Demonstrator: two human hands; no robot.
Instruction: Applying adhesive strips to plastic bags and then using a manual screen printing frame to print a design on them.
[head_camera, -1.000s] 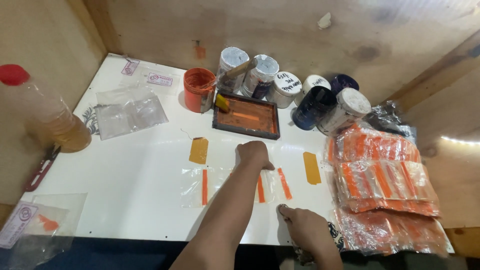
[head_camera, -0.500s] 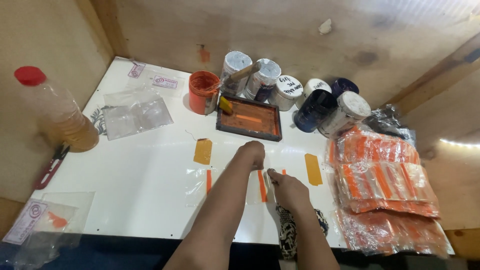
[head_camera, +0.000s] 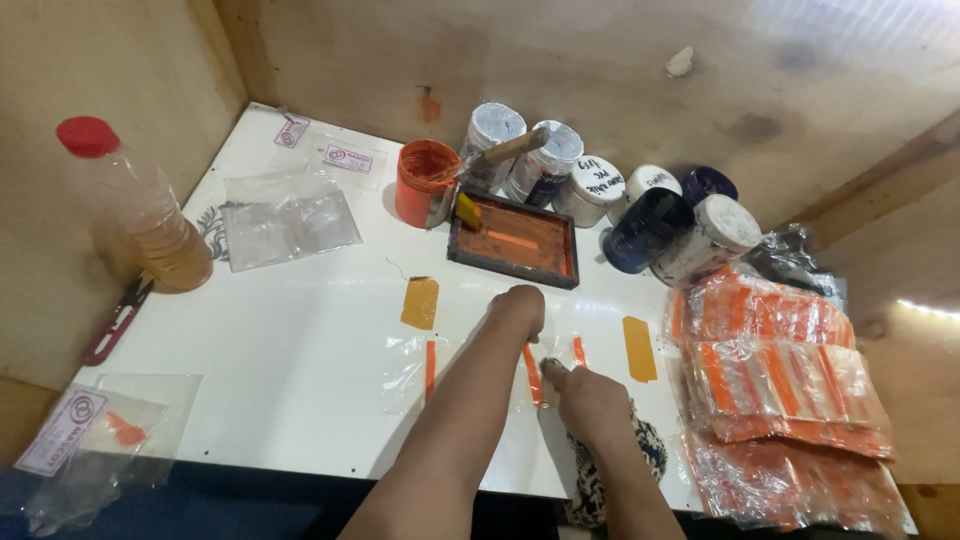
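Observation:
A clear plastic bag with orange printed stripes (head_camera: 478, 362) lies flat on the white table (head_camera: 290, 330). My left hand (head_camera: 520, 310) presses down on the bag's far edge, fingers curled. My right hand (head_camera: 588, 400) rests on the bag's right part, thumb and forefinger pinching near an orange stripe (head_camera: 578, 350). Whether it really grips the plastic is hard to tell. A small framed printing screen (head_camera: 515, 240) with orange ink lies just beyond my left hand.
An orange ink pot (head_camera: 425, 182) and several paint jars (head_camera: 640, 210) stand at the back. A stack of printed orange bags (head_camera: 790, 380) sits right. Two tan tape strips (head_camera: 420, 302) flank the bag. Left: a red-capped bottle (head_camera: 140, 210), clear bags (head_camera: 285, 215), red-handled scissors (head_camera: 115, 325).
My right hand has moved up from the table's near edge onto the bag beside my left hand. My left hand has stayed in place on the bag.

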